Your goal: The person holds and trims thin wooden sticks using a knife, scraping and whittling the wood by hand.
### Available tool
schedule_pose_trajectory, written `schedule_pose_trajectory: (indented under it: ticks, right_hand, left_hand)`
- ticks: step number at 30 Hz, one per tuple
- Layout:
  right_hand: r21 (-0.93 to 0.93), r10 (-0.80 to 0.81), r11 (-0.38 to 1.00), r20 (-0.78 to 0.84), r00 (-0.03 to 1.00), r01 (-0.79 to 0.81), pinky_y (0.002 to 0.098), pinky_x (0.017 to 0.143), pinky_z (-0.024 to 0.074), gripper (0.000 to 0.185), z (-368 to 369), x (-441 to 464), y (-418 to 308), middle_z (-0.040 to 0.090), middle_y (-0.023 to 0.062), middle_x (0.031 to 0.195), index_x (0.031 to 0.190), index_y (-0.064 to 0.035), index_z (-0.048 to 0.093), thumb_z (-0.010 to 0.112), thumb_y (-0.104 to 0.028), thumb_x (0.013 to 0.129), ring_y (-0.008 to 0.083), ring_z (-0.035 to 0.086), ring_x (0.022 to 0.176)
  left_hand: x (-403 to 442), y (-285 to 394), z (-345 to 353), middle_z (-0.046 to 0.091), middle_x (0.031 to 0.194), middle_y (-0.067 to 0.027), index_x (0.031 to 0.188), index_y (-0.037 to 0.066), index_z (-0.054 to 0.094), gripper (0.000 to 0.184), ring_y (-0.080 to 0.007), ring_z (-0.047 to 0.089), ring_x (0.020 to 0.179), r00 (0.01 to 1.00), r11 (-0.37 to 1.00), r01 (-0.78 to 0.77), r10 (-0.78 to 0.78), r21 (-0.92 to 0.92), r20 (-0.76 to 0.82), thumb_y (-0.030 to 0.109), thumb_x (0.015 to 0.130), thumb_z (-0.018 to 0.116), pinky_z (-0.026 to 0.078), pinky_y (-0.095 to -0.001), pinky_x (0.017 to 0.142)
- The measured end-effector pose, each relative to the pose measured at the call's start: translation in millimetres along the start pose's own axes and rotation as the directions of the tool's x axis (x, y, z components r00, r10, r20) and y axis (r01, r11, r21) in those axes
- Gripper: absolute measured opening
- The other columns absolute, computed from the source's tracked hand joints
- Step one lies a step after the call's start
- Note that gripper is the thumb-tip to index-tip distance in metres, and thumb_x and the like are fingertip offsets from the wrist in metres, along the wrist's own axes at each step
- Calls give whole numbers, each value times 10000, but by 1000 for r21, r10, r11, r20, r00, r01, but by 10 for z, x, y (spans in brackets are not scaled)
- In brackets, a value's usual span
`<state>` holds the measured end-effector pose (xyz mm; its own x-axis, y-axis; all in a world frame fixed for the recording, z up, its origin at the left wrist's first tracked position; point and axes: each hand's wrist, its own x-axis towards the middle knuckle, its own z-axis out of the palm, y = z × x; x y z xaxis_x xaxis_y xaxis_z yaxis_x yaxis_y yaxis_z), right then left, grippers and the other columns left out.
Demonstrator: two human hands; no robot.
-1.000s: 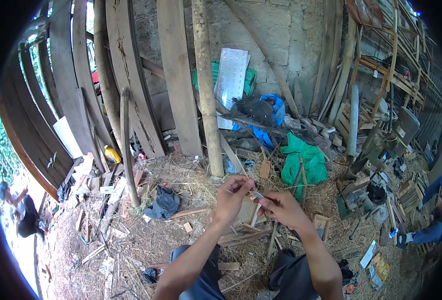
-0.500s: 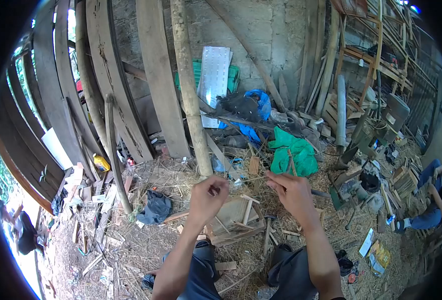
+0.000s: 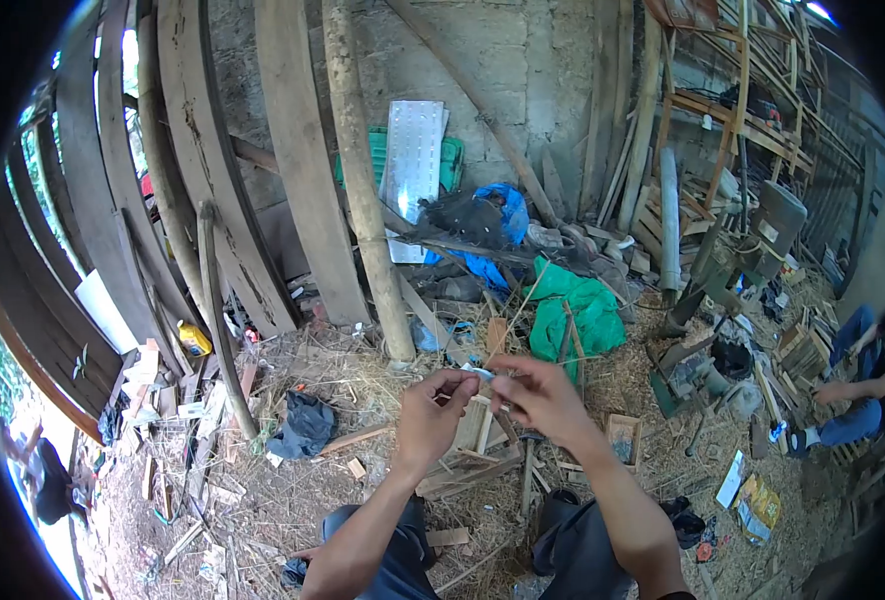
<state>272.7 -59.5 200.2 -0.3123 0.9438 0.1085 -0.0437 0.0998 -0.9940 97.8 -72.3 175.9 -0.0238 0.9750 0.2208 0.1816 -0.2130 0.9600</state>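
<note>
Left hand [image 3: 429, 416] pinching small pale piece [image 3: 477, 371], raised between both hands; right hand [image 3: 545, 402] fingertips at its other end, grip or touch unclear. Wooden frame [image 3: 470, 480] on ground below. Black bag [image 3: 304, 426] left. Beyond, green sheet [image 3: 585, 318]; white panel [image 3: 415, 152] before block wall [image 3: 478, 65].

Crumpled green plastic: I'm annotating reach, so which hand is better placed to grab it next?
Right, probably: the right hand appears nearer the green plastic, the left hand farther left. Both are at a small pale item.
</note>
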Motion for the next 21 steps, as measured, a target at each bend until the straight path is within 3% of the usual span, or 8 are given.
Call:
schedule_pose_trajectory:
  ticks: [2, 3, 5, 7, 13, 15, 19, 21]
  right_hand:
    - [150, 60, 986, 121, 991, -78, 190, 403, 292, 229, 99, -14, -2, 618, 55, 727, 1109, 18, 608, 561, -104, 920, 30, 423, 491]
    - [183, 89, 977, 111, 990, -108, 195, 405, 279, 238, 110, -7, 29, 602, 48, 725, 1103, 34, 614, 572, -111, 919, 26, 391, 485]
    - [234, 97, 965, 84, 992, -114, 193, 408, 281, 224, 107, 9, 70, 605, 47, 723, 1075, 33, 626, 580, -117, 916, 24, 384, 482]
    - [278, 104, 953, 66, 992, -118, 190, 412, 282, 212, 112, 25, 73, 609, 46, 721, 1047, 32, 637, 589, -124, 912, 21, 377, 479]
    - [202, 151, 970, -51, 987, -138, 187, 397, 280, 155, 101, 10, -9, 602, 47, 716, 921, 58, 632, 601, -92, 901, 42, 410, 467]
    - [109, 149, 984, -71, 986, -140, 163, 471, 366, 167, 79, 1, -19, 631, 10, 727, 914, 20, 664, 609, -137, 902, 20, 481, 553]
    - [36, 141, 990, -79, 987, -139, 163, 475, 368, 159, 44, 34, 14, 628, 14, 719, 913, 15, 666, 597, -128, 907, 23, 492, 560]
    - [-87, -7, 996, -316, 949, -22, 169, 448, 350, 167, -103, 84, 11, 625, 23, 730, 920, 11, 665, 584, -134, 915, 29, 470, 532]
  left_hand:
    - [-30, -87, 67, 642, 735, -54, 902, -30, 641, 89, -77, 580, 640, 989, 985, -143, 146, 94, -27, 50, 871, 619, 474, -226, 582]
    - [-46, -58, 91, 642, 735, -54, 902, -30, 641, 89, -77, 580, 640, 990, 985, -141, 143, 96, -19, 50, 871, 619, 474, -226, 582]
    - [-100, 48, 129, 645, 758, -122, 894, -41, 632, 93, -188, 655, 635, 959, 952, -236, 261, 194, -113, 13, 821, 653, 497, -292, 569]
    - [-162, 175, 156, 650, 756, -122, 895, -39, 628, 88, -172, 651, 643, 944, 930, -268, 306, 253, -127, 14, 828, 649, 498, -279, 572]
    - [-163, 135, 199, 621, 778, -139, 882, -36, 622, 76, -232, 639, 628, 916, 895, -325, 378, 305, -135, -3, 816, 641, 490, -307, 551]
    - [-161, 136, 208, 618, 782, -142, 885, -34, 620, 77, -240, 632, 618, 921, 892, -318, 371, 321, -119, -4, 816, 639, 486, -315, 542]
    - [-176, 128, 206, 616, 779, -141, 889, -26, 619, 78, -247, 629, 631, 899, 850, -350, 424, 394, -115, -2, 817, 636, 492, -318, 563]
    - [-202, 142, 183, 624, 782, -141, 900, -24, 617, 81, -235, 645, 647, 880, 809, -377, 465, 450, -98, -3, 824, 633, 506, -299, 579]
